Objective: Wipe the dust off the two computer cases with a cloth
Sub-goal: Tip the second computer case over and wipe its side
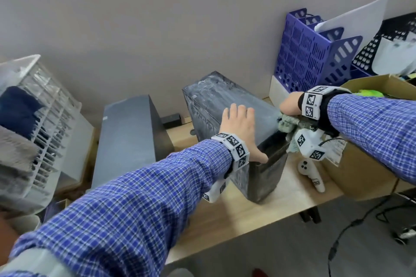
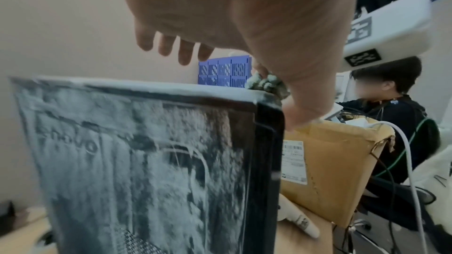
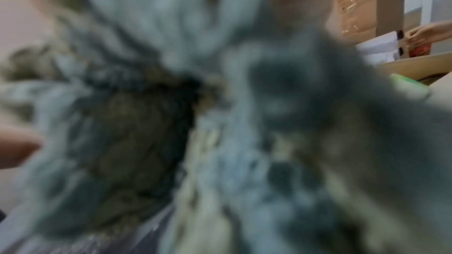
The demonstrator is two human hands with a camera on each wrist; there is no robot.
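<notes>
Two dark computer cases stand on the wooden desk. The right case (image 1: 216,105) is streaked with white dust on its top and its side (image 2: 137,161). My left hand (image 1: 238,128) lies flat on its top, fingers straight, thumb over the near edge. My right hand (image 1: 290,103) grips a crumpled grey-green cloth (image 1: 287,122) at the case's right top edge; the same cloth (image 2: 266,84) shows beyond the left thumb and, as a blurred cloth (image 3: 220,123), fills the right wrist view. The left case (image 1: 128,137) stands apart, untouched.
A blue file rack (image 1: 315,56) stands against the wall behind. An open cardboard box (image 1: 360,173) sits right of the case, with a white controller (image 1: 313,175) beside it. A clear organiser (image 1: 38,123) is at the left. A seated person (image 2: 391,123) is beyond the box.
</notes>
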